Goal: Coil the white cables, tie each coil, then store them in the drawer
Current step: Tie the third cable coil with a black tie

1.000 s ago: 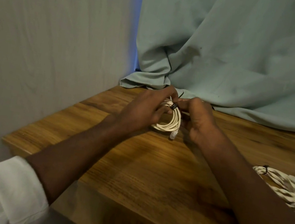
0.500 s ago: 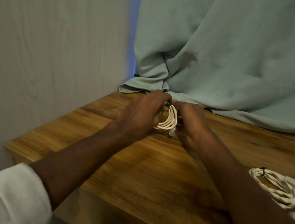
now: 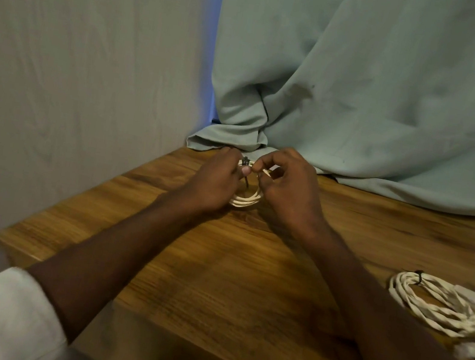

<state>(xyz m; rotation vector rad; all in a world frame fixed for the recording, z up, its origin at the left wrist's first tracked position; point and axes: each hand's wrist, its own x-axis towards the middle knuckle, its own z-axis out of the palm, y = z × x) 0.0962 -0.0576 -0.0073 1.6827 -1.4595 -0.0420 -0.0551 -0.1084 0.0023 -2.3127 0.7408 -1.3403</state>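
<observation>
Both hands are up at the far end of the wooden counter (image 3: 213, 271), working on a small white coil (image 3: 245, 201) held between them, right by the hem of the green curtain (image 3: 372, 92). The left hand (image 3: 213, 182) has its grip curled round the coil's left side, thumb near a little dark tie (image 3: 246, 161) at the top. The right hand (image 3: 288, 189) pinches the top strands of the coil with thumb and forefinger, other fingers curled in. The coil's bottom edge looks like it touches the counter, hard to be sure. Off to the right sits a second coil (image 3: 436, 302) with its own dark tie, well apart from the hands. Pale wall (image 3: 74, 71) on the left.
</observation>
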